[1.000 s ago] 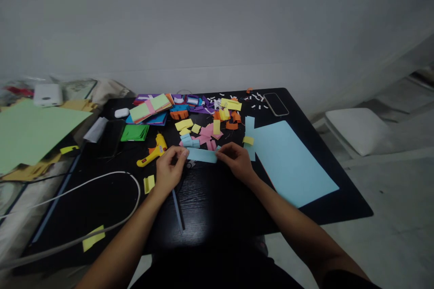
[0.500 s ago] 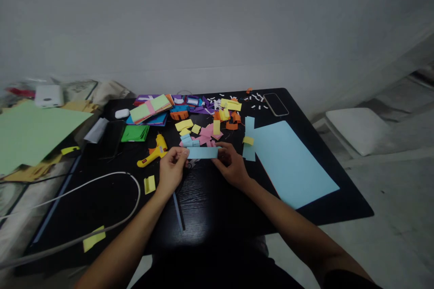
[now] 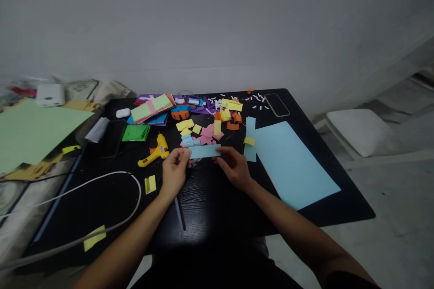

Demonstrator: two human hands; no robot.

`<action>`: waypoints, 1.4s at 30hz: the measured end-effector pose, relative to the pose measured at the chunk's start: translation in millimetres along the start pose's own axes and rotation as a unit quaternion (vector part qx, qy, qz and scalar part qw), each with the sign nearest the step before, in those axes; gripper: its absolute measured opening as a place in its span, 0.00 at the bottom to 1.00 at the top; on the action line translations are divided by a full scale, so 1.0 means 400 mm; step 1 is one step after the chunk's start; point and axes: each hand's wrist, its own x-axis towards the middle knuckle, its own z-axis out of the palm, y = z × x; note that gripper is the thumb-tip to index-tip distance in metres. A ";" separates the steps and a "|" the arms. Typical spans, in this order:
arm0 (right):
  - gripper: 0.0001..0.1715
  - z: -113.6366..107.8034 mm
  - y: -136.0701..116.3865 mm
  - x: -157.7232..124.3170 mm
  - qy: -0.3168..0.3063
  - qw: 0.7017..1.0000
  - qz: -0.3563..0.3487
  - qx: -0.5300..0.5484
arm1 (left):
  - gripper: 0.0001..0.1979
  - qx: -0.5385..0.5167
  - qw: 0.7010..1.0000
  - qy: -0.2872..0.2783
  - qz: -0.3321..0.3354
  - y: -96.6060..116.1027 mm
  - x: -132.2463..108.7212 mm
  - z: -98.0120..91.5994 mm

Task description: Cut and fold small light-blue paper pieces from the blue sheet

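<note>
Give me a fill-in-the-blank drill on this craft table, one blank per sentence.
1. The left hand and right hand hold a light ____ strip between them.
2. The yellow glue gun lies just ____ of the left hand.
3. The big sheet lies nearest the ____ hand.
4. The phone rests on a ____ table.

Missing words: blue; left; right; black

Paper strip [image 3: 204, 151] pinched at both ends: left hand [image 3: 174, 172] on one, right hand [image 3: 233, 167] on the other, over the table [image 3: 217, 210]. Glue gun [image 3: 154, 152] lies just left of the grip. Cut scraps [image 3: 207, 127] directly behind it. Paper stack [image 3: 151, 109] behind-left, phone [image 3: 277, 104] well behind-right. Large sheet [image 3: 293, 165] right of grip. Cable [image 3: 101, 180] loops left, nearer the person.
</note>
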 end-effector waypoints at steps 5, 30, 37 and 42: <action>0.24 0.002 0.008 0.027 0.024 0.972 0.151 0.180 | 0.15 0.038 0.999 -0.007 0.022 -0.009 -0.002 -0.005; 0.23 -0.010 0.010 0.038 0.008 0.961 0.168 0.218 | 0.14 0.126 0.989 0.007 0.079 -0.017 0.000 -0.012; 0.20 -0.013 0.008 0.047 0.038 0.950 0.220 0.217 | 0.12 0.113 0.989 0.001 0.098 -0.005 -0.008 -0.011; 0.21 -0.019 0.011 0.054 0.045 0.932 0.257 0.253 | 0.17 0.029 0.994 -0.072 0.075 0.019 -0.011 -0.015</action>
